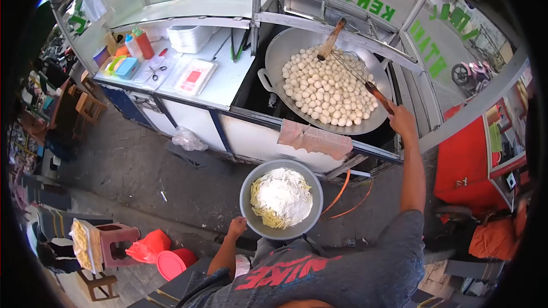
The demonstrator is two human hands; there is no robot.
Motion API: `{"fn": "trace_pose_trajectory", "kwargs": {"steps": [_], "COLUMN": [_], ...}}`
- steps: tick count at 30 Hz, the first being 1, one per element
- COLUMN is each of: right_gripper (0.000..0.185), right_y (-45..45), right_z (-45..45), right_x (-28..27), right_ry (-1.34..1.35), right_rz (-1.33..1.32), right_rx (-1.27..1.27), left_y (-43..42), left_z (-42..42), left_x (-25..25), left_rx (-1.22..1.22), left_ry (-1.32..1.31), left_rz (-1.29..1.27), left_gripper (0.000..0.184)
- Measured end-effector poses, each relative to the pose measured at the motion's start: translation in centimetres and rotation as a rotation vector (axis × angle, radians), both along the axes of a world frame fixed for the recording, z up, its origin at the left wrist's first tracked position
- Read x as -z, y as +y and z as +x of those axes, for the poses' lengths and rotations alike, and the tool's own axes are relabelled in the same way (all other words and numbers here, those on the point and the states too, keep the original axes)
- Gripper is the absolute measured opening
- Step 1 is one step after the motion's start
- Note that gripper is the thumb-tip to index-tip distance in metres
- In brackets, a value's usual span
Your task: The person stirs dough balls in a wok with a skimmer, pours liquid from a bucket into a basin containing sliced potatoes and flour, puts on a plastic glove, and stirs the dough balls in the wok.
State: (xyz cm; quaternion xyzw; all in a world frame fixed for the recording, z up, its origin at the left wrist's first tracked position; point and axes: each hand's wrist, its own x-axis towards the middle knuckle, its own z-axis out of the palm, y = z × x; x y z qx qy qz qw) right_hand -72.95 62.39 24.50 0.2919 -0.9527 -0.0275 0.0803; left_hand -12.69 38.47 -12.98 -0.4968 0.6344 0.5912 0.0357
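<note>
My right hand [403,121] is wrapped round the wooden handle of a wire skimmer [381,98]. Its wire head rests over many pale round balls [325,91] heaped in a large metal wok [275,51]. A second wooden-handled tool [331,40] lies across the far side of the wok; its other end is hard to make out. Lower down, my left hand [237,227] is loosely curled beside a grey basin [245,194], with nothing visible in it. Inside the basin, white flour [283,197] covers pale cut strips [265,211], which look like potato.
On the cart's white counter [228,80] are sauce bottles [142,44], scissors [155,73], tongs [237,48] and white containers [188,39]. A cloth [315,140] hangs on the cart's front edge. An orange hose [341,194] runs below. Stools [117,244] and a red tub [171,263] stand lower left.
</note>
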Motion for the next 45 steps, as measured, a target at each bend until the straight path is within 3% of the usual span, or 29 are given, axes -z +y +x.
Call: {"fn": "trace_pose_trajectory", "kwargs": {"steps": [4, 9, 12, 13, 14, 15, 16, 17, 19, 20, 24, 26, 28, 31, 33, 36, 38, 39, 40, 42, 43, 45], "right_gripper": [0.055, 0.051, 0.038, 0.038, 0.047, 0.026, 0.020, 0.016, 0.013, 0.012, 0.010, 0.008, 0.010, 0.020, 0.028, 0.043, 0.051, 0.056, 0.061, 0.064, 0.066, 0.068], "right_y": [2.2, -0.1, -3.7, -3.2, -5.3, -6.9, -9.0, -10.9, -14.9, -15.8, -17.9, -16.8, -14.2, -10.2, -8.6, -6.4, -4.7, -3.2, -2.6, 0.4, 2.1, 3.7], "right_z": [-1.2, -4.5, -6.0, -11.3, -9.8, -9.1, -6.4, -6.5, -6.8, -8.9, -6.5, -6.5, -5.8, -1.8, 0.2, 1.6, 3.8, 1.2, -1.4, 1.2, 2.4, 3.3], "right_x": [1.4, 5.7, 10.0, 17.2, 16.9, 19.0, 17.2, 19.1, 20.7, 23.2, 20.1, 18.3, 16.8, 13.4, 11.3, 9.9, 9.0, 12.1, 15.4, 13.1, 11.6, 8.5], "right_ry": [-0.031, -0.228, -0.494, -0.517, -0.716, -0.622, -0.910, -0.982, -1.387, -1.551, -1.732, -1.768, -1.676, -1.386, -1.299, -1.130, -0.988, -0.822, -0.659, -0.309, -0.134, -0.080], "right_rz": [0.017, -0.031, -0.180, -0.335, -0.425, -0.623, -0.705, -0.831, -1.000, -1.011, -1.172, -1.148, -1.126, -0.984, -0.968, -0.890, -0.832, -0.764, -0.705, -0.466, -0.326, -0.168], "right_rx": [0.137, 0.172, 0.158, 0.161, 0.175, 0.049, 0.131, 0.081, 0.453, 0.324, 0.270, 0.162, 0.048, -0.170, -0.180, -0.206, -0.193, -0.243, -0.289, -0.286, -0.277, -0.186], "left_y": [0.3, 4.0, 8.4, 10.2, 12.4, 14.9, 17.3, 20.1, 23.2, 24.7, 28.9, 28.3, 27.4, 25.3, 23.6, 21.1, 19.8, 19.2, 19.1, 18.5, 17.5, 18.6], "left_z": [5.4, 7.9, 8.3, 8.4, 8.5, 8.7, 8.3, 8.0, 7.6, 7.6, 8.4, 8.0, 7.3, 6.7, 5.0, 2.8, 1.7, 1.3, 0.8, 0.3, 0.5, -1.0], "left_x": [4.6, 4.0, 2.6, 2.8, 2.9, 4.0, 3.1, 2.0, 0.9, 0.6, 5.0, 3.3, 1.0, 2.0, 0.3, -2.0, 0.3, 1.5, 1.4, 6.7, 6.2, 5.2], "left_rx": [0.124, -0.234, -0.471, -0.546, -0.645, -0.687, -0.701, -0.650, -0.493, -0.393, -0.099, -0.190, -0.401, -0.395, -0.443, -0.328, -0.315, -0.307, -0.248, -0.177, -0.142, -0.053], "left_ry": [-0.352, -0.225, -0.118, -0.154, -0.146, -0.173, -0.207, -0.261, -0.328, -0.343, -0.423, -0.409, -0.376, -0.368, -0.351, -0.336, -0.274, -0.247, -0.242, -0.216, -0.251, -0.292], "left_rz": [0.106, 0.021, -0.074, -0.123, -0.095, -0.172, -0.154, -0.172, -0.176, -0.154, -0.217, -0.217, -0.142, -0.218, -0.199, -0.167, -0.130, -0.120, -0.274, -0.433, -0.411, -0.287], "left_gripper": [0.030, 0.030, 0.029, 0.027, 0.025, 0.023, 0.022, 0.025, 0.030, 0.033, 0.035, 0.032, 0.030, 0.029, 0.029, 0.029, 0.030, 0.030, 0.030, 0.031, 0.032, 0.033]}}
